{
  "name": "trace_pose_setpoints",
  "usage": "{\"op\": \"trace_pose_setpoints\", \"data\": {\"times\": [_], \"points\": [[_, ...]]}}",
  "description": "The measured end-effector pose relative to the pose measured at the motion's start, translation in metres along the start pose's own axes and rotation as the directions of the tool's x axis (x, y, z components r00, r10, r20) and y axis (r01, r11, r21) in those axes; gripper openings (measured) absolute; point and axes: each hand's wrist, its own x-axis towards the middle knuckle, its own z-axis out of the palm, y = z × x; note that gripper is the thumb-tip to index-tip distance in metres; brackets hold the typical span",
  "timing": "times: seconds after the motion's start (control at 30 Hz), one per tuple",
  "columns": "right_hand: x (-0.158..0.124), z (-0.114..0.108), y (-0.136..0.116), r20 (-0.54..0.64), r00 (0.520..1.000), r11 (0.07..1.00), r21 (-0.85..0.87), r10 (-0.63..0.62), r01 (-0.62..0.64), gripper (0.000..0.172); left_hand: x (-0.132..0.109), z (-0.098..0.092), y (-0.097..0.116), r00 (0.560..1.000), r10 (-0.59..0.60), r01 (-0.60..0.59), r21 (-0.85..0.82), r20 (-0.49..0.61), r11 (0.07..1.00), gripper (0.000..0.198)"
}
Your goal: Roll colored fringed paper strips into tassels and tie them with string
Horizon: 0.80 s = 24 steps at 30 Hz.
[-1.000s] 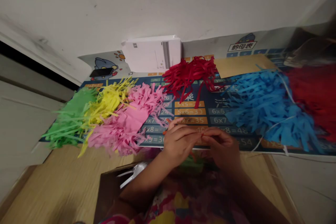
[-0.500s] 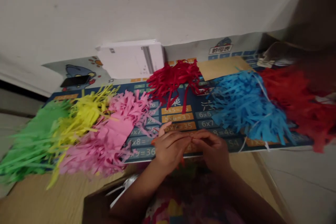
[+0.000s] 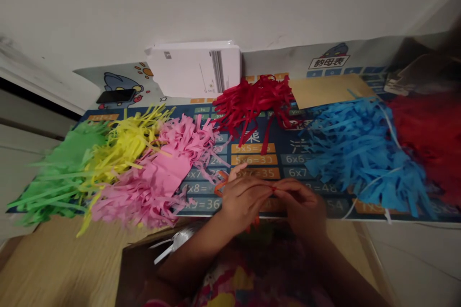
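My left hand and my right hand meet fingertip to fingertip over the front edge of the table mat. Both are pinched on a tiny red bit between them, too small to make out. An orange strip loops out beside the left hand, and some orange shows below that palm. Behind the hands is a dark red fringed bundle. Pink fringed paper lies to the left of them, and blue fringed paper to the right.
Yellow and green fringed paper lie far left, red fringe far right. Along the wall are a black phone, a white box and a tan paper sheet. A brown box stands below the table edge.
The view has shifted, so the table items appear moved slightly. My hands remain together in nearly the same pose; the orange strip beside the left hand shows more.
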Motion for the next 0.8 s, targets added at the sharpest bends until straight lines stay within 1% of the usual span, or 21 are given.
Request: {"op": "trace_pose_setpoints", "data": {"times": [0.17, 0.43, 0.53, 0.6, 0.63, 0.7, 0.73, 0.77, 0.8], "points": [[0.001, 0.002, 0.000, -0.009, 0.999, 0.999, -0.006, 0.032, -0.032, 0.004, 0.000, -0.001, -0.001, 1.000, -0.010, 0.010, -0.014, 0.002, 1.000, 0.010], [0.003, 0.002, 0.003, 0.007, 1.000, 1.000, -0.005, 0.020, -0.020, 0.007, -0.001, -0.003, -0.002, 1.000, -0.019, 0.019, -0.022, 0.007, 1.000, 0.011], [0.000, 0.005, 0.001, 0.000, 1.000, 0.999, -0.045, -0.024, 0.024, 0.008, -0.001, 0.000, -0.003, 1.000, -0.019, 0.019, -0.026, 0.005, 0.999, 0.011], [-0.004, 0.007, -0.005, -0.007, 0.997, 0.991, -0.103, -0.081, 0.080, 0.009, 0.000, 0.003, -0.003, 1.000, -0.029, 0.030, -0.043, 0.010, 0.999, 0.007], [-0.003, 0.006, -0.009, 0.007, 0.993, 0.983, -0.143, -0.115, 0.115, 0.010, 0.001, 0.005, -0.003, 0.999, -0.045, 0.046, -0.048, 0.018, 0.998, 0.004], [0.007, -0.002, -0.022, 0.107, 0.977, 0.947, -0.248, -0.185, 0.206, 0.008, 0.002, 0.006, -0.003, 0.995, -0.085, 0.088, -0.058, 0.055, 0.994, 0.003], [0.019, -0.012, -0.030, 0.155, 0.964, 0.915, -0.313, -0.216, 0.255, 0.005, 0.003, 0.005, -0.004, 0.992, -0.101, 0.106, -0.064, 0.076, 0.992, 0.005], [0.035, -0.026, -0.039, 0.175, 0.953, 0.871, -0.392, -0.245, 0.296, 0.005, 0.004, 0.003, -0.004, 0.989, -0.110, 0.118, -0.076, 0.099, 0.990, 0.006], [0.057, -0.045, -0.049, 0.178, 0.945, 0.811, -0.484, -0.275, 0.328, 0.008, 0.004, 0.001, -0.006, 0.987, -0.108, 0.119, -0.093, 0.118, 0.989, 0.006]]}}
